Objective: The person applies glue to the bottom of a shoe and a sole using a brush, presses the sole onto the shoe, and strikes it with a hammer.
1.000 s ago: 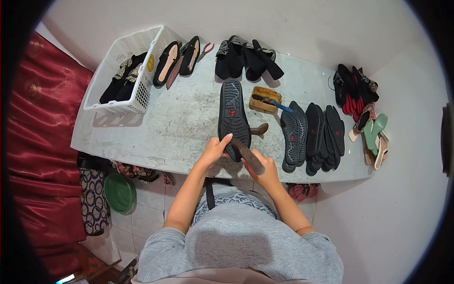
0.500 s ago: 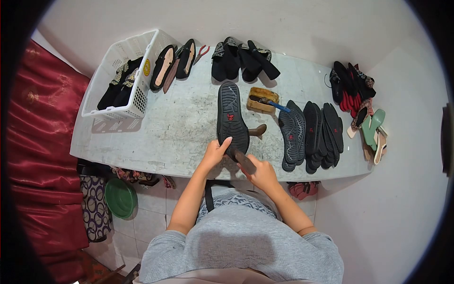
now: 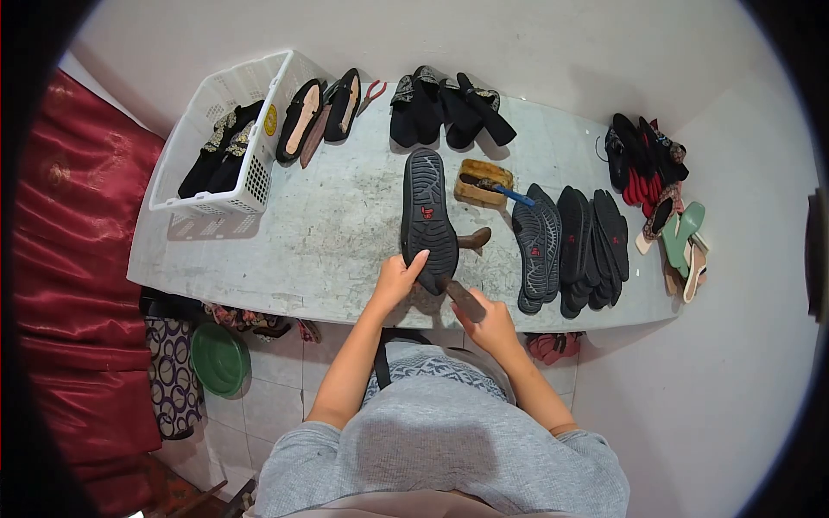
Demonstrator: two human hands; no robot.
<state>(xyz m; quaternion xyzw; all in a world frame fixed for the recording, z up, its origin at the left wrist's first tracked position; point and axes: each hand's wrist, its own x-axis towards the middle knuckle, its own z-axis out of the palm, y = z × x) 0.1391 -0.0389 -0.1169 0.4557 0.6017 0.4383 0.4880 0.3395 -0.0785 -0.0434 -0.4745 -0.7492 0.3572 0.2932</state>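
Observation:
A black shoe is held sole up over the front middle of the table, its ridged sole bearing a small red mark. My left hand grips it near the lower end, thumb pressed on the sole. In my right hand is a dark brown bar-shaped tool, closed in the fingers. The tip of that tool is right at the lower end of the sole. From behind the shoe a brown metal arm of a shoe stand juts out to the right; the rest is hidden.
Several black soles lie at right, near a yellow tub holding a blue-handled brush. Black uppers and pliers lie along the back. A white basket stands left; sandals lie far right.
My right hand and the brown tool have shifted slightly right and down, uncovering the lower end of the sole. The shoe and table appear slightly shifted in view.

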